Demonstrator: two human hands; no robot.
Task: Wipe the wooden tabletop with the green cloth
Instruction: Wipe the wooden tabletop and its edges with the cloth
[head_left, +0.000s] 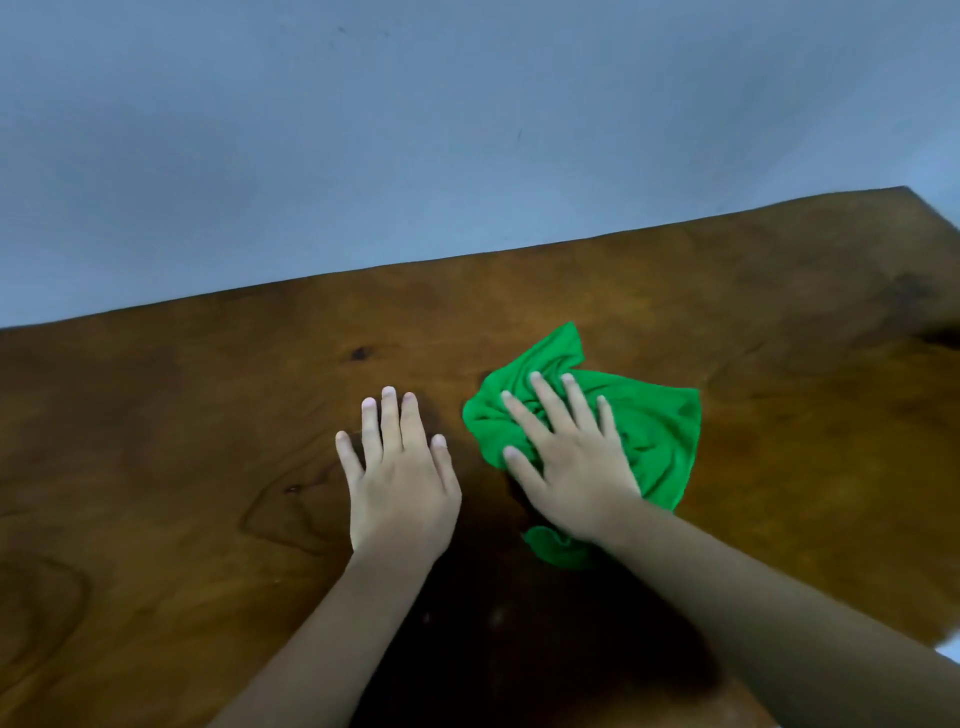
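A crumpled green cloth (652, 431) lies on the dark brown wooden tabletop (182, 441), right of centre. My right hand (566, 457) presses flat on the cloth with its fingers spread, covering the cloth's left half; a small fold of cloth shows under the wrist. My left hand (397, 478) rests palm down on the bare wood just left of the cloth, fingers extended and holding nothing.
A plain blue-grey wall (415, 130) runs along the table's far edge. The table's right corner sits at the upper right, and its right edge cuts down toward the lower right. My shadow darkens the wood between my forearms.
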